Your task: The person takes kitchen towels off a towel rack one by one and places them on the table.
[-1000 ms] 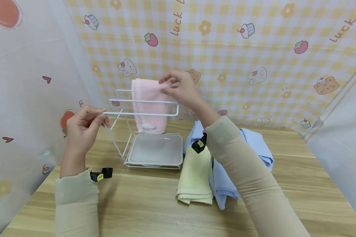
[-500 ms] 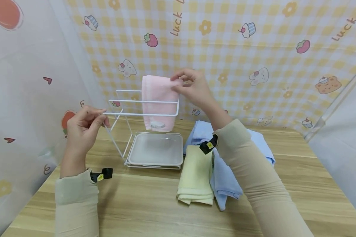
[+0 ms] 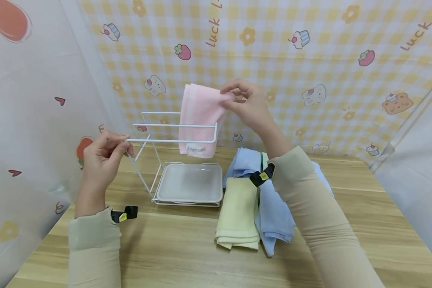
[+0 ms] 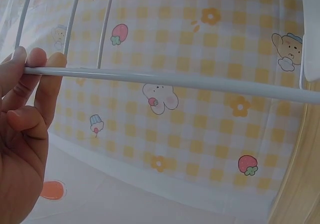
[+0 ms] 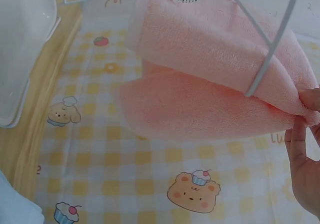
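A white wire rack (image 3: pixel 171 141) stands at centre left, with long rails along its top. My left hand (image 3: pixel 102 156) pinches the front left corner of that top between thumb and fingers; in the left wrist view the fingertips meet at the white bar (image 4: pixel 150 78). A folded pink towel (image 3: pixel 201 106) hangs behind the rack's two nearer rails, at their right end. My right hand (image 3: pixel 251 105) pinches its upper right corner. In the right wrist view the pink towel (image 5: pixel 200 49) falls in two layers, and a bar end reaches between them. A printed label (image 3: pixel 195 148) shows near its lower edge.
A pale shallow tray (image 3: pixel 189 184) sits in the rack's base. To its right lie a folded yellow towel (image 3: pixel 237 216) and several blue towels (image 3: pixel 275 216), partly under my right forearm. A patterned curtain (image 3: pixel 266 60) stands close behind the rack.
My right hand has moved right and slightly up, drawing the pink towel along the rails to their right end. The left hand has kept its hold on the rack corner.
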Tool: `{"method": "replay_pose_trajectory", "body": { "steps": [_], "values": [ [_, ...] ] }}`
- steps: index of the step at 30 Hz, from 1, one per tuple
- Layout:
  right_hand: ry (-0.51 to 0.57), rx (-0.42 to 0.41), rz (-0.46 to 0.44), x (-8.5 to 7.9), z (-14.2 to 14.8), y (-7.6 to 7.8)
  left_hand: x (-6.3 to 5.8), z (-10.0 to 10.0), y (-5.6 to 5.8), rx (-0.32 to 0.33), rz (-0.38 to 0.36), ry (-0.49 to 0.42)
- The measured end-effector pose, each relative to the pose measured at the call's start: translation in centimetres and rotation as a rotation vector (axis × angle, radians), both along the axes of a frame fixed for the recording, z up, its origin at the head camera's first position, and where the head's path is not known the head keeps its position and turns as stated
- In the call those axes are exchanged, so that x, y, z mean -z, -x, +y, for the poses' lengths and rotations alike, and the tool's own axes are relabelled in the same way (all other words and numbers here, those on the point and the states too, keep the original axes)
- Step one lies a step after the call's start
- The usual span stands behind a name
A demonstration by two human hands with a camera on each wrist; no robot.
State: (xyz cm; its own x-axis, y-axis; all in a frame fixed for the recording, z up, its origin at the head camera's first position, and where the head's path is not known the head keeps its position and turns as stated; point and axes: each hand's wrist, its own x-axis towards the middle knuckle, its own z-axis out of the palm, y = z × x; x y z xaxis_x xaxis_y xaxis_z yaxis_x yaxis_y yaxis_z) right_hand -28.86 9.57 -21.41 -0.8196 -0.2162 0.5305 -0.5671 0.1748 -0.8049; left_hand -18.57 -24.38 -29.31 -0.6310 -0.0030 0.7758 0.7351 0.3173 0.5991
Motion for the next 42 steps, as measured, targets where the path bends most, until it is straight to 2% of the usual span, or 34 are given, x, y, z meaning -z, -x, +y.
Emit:
{"method": "replay_pose_trajectory", "body": {
  "steps": [9,14,17,21,28,37,42],
  "values": [
    [0.109,0.023,0.024,-0.1,1.5,-0.7,0.0,0.0,-0.2,-0.011,-0.007,0.005],
    [0.16,0.047,0.036,0.1,2.2,-0.9,-0.1,0.2,-0.3,0.014,-0.018,-0.017],
    [0.234,0.056,0.031,0.1,2.4,-1.1,-0.1,0.2,-0.3,0.019,-0.015,-0.017],
    [0.331,0.028,0.026,0.3,2.8,-1.3,-0.1,0.1,-0.3,0.039,-0.004,-0.023],
    [0.36,0.003,0.076,0.7,3.5,-1.4,0.0,0.0,0.1,0.122,0.015,-0.085],
    [0.382,0.022,0.111,0.8,4.4,-2.2,0.2,0.0,0.2,0.106,0.023,-0.076],
    [0.407,0.048,0.13,0.8,4.8,-2.8,0.2,-0.1,0.1,0.119,0.016,-0.09]
  ]
}}
